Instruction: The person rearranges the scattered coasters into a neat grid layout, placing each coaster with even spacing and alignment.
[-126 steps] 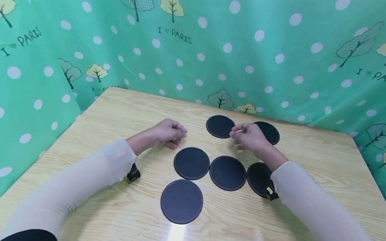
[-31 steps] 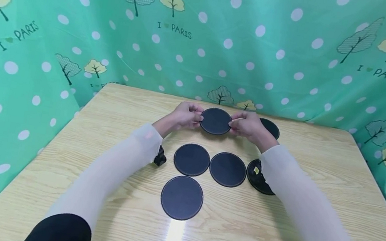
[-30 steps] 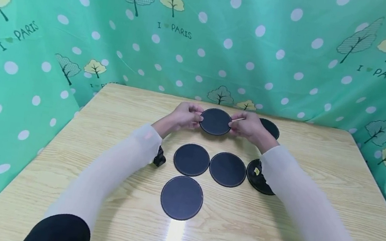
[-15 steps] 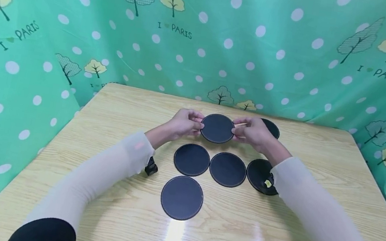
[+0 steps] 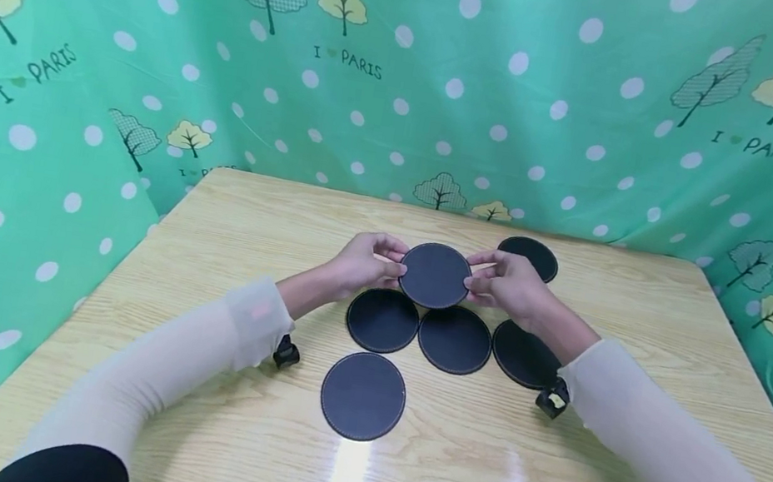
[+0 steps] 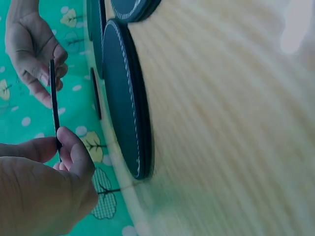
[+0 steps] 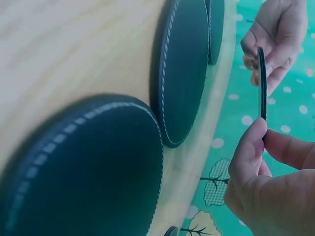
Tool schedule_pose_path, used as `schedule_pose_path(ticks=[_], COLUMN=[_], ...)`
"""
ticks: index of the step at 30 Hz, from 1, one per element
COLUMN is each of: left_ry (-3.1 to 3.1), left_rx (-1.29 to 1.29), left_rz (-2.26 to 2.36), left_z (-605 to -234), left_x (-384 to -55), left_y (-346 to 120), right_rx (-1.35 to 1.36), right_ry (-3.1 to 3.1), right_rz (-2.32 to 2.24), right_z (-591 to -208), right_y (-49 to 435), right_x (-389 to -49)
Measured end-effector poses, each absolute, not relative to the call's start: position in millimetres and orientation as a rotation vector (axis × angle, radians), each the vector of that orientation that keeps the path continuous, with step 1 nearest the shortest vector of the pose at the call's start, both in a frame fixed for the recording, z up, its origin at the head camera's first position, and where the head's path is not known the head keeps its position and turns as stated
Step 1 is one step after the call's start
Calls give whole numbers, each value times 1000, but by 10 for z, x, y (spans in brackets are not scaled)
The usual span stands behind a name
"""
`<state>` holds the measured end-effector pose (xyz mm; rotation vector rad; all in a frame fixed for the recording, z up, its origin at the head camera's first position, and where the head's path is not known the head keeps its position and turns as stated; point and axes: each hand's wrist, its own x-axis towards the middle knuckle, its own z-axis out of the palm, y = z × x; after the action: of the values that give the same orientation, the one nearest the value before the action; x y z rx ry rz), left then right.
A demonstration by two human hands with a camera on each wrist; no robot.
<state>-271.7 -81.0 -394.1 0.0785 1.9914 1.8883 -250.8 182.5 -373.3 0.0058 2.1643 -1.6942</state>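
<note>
A round black coaster [image 5: 435,276] with stitched edging is held up off the table between both hands. My left hand [image 5: 365,265] pinches its left rim between thumb and fingers. On the opposite rim, my right hand [image 5: 511,289] pinches it the same way. Both wrist views show this coaster edge-on, thin and raised above the surface. Just nearer to me lies a row of three similar coasters: left [image 5: 383,321], middle [image 5: 455,340] and right [image 5: 526,357], the last partly hidden by my right forearm. In the left wrist view, a lying coaster [image 6: 120,98] shows a thick, layered-looking edge.
Another coaster [image 5: 363,397] lies in front of the row's left one. One more coaster [image 5: 530,257] lies at the back, right of centre. The wooden table [image 5: 269,214] ends against a green patterned curtain [image 5: 372,138].
Both hands took hold of the coaster from the back left and lifted it. Over the last second they have brought it toward me, up to the far side of the row.
</note>
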Motion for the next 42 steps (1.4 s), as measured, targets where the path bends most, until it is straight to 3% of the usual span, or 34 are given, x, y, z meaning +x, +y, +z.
schedule_pose_path(ticks=[42], left_ry=[1880], left_rx=[172], left_rz=[1644], left_z=[-4045], left_x=[-1756], left_y=[-721], right_rx=[-163], right_ry=[2041], right_rz=[-1598], right_z=[-3947], right_y=[2064], right_x=[-1505])
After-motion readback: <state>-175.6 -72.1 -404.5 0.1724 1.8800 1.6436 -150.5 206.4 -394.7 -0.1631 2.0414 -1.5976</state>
